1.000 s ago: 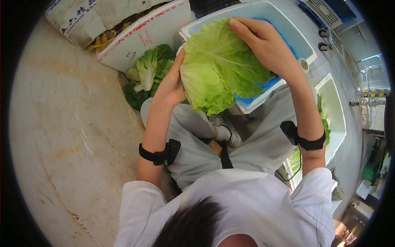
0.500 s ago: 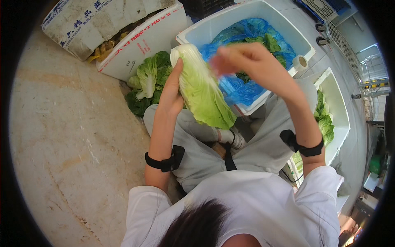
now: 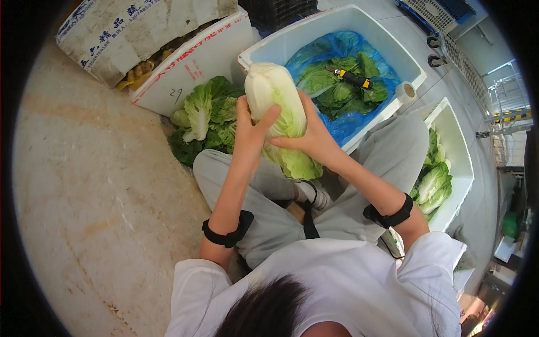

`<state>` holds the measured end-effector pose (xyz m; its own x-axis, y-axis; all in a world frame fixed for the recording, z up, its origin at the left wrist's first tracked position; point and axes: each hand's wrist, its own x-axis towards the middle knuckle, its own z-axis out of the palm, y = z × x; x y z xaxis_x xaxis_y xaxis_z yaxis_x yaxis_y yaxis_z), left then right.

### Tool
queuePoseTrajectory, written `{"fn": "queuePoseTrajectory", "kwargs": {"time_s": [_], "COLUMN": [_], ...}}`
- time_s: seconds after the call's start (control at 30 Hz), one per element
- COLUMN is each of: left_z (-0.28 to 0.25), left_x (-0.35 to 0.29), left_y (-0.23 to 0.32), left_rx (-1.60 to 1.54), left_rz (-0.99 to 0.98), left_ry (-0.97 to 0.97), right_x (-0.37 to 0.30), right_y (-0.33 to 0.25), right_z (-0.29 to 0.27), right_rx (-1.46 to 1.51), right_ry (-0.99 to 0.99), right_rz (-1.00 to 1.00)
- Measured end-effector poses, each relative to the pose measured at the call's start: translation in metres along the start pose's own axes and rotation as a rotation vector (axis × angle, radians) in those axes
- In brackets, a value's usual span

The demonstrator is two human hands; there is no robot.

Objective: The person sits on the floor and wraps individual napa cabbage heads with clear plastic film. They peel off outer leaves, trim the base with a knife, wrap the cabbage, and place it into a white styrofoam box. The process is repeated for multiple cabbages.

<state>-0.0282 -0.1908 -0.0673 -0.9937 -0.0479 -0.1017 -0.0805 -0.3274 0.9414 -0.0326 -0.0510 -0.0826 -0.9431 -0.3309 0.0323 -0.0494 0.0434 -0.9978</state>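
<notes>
A long napa cabbage (image 3: 276,90), white at its stem end and pale green toward the leaf tips, is held up between both hands above my crossed legs. My left hand (image 3: 252,126) is wrapped round its left side, with the thumb across the front. My right hand (image 3: 314,135) grips the other side, its thumb pointing in toward the middle. Just beyond is a white foam box (image 3: 387,28) lined with a blue plastic bag (image 3: 306,50). Loose green leaves (image 3: 337,92) lie in the bag, and on them rests a yellow-and-black hand tool (image 3: 353,78) resembling pruning shears.
Leafy cabbage trimmings (image 3: 205,115) are heaped on the floor at left, against a white box (image 3: 196,62). A roll of tape (image 3: 405,91) sits at the foam box's near right corner. At right, another foam box (image 3: 459,163) contains cabbages (image 3: 435,188). A black crate (image 3: 281,14) stands behind.
My right hand has come back from over the blue-lined box and taken hold of the cabbage. The cabbage has turned more upright. The yellow-and-black tool now shows on the leaves.
</notes>
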Motion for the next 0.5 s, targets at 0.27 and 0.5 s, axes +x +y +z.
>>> {"fn": "queuePoseTrajectory", "kwargs": {"time_s": [0.27, 0.5], "left_z": [0.000, -0.015], "left_x": [-0.001, -0.002], "left_y": [0.016, 0.011], "left_rx": [0.156, -0.010], "left_rz": [0.235, 0.276], "left_ry": [-0.184, -0.328], "right_x": [-0.003, -0.006], "right_y": [-0.002, 0.002], "right_z": [0.002, 0.002], "right_rx": [-0.083, -0.174], "right_ry": [0.099, 0.109], "right_rz": [-0.269, -0.389]}}
